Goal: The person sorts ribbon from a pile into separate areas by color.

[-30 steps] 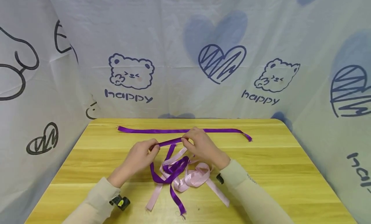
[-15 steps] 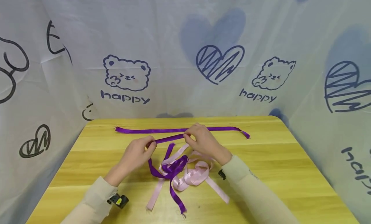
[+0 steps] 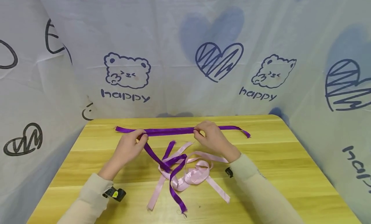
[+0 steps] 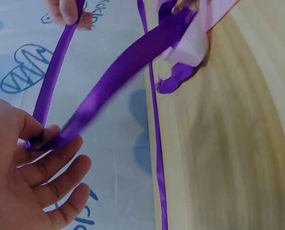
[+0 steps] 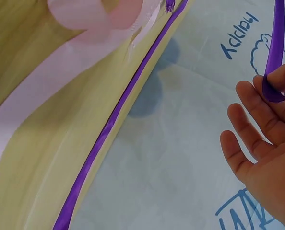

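A purple satin ribbon [image 3: 171, 132] is stretched between my two hands in the head view. My left hand [image 3: 127, 147] pinches it between thumb and forefinger, and from there a length slants down into a loose pile. At the other end, my right hand [image 3: 213, 138] pinches the ribbon's frayed tip, which shows in the right wrist view beside the thumb [image 5: 282, 79]. The remaining fingers of both hands are loosely spread. Under the hands lies a tangle of purple ribbon [image 3: 174, 179] and pale pink ribbon [image 3: 198, 175]. How the strands cross is partly hidden.
Another purple ribbon [image 3: 233, 128] lies straight along the back of the wooden table [image 3: 275, 172], partly behind the held one. White cloth walls [image 3: 174, 82] with printed drawings stand at the back and sides.
Both hands have moved apart and the held span has lengthened, drawing purple ribbon out of the pile. It has risen level with the back ribbon in view. A pink strand now lies to the right.
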`<action>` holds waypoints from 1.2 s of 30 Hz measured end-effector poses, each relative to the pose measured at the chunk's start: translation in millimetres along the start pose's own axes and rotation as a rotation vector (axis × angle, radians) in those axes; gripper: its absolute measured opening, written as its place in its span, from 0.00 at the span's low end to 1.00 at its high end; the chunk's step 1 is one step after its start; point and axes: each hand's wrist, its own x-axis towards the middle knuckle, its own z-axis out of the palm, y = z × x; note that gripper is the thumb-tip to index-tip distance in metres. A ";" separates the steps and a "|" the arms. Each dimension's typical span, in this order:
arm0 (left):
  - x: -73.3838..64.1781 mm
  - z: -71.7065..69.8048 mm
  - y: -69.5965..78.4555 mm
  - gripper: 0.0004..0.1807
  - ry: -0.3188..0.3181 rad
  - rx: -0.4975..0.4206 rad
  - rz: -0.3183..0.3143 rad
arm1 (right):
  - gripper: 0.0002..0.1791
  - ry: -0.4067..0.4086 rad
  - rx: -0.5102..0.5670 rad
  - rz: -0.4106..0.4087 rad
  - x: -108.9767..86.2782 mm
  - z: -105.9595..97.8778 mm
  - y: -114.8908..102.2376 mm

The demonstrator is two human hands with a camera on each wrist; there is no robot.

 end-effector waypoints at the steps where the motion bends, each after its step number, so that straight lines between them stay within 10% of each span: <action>1: -0.2 -1.5 -1.9 0.12 0.004 -0.008 -0.007 | 0.09 0.003 -0.001 0.000 0.1 -0.6 1.0; 16: 1.6 -21.3 -15.7 0.13 0.074 -0.062 -0.083 | 0.08 0.074 -0.023 0.014 -5.6 -15.5 18.9; 36: 3.8 -25.9 -41.0 0.13 0.084 -0.036 -0.178 | 0.08 0.091 -0.036 0.235 -22.5 -39.9 50.5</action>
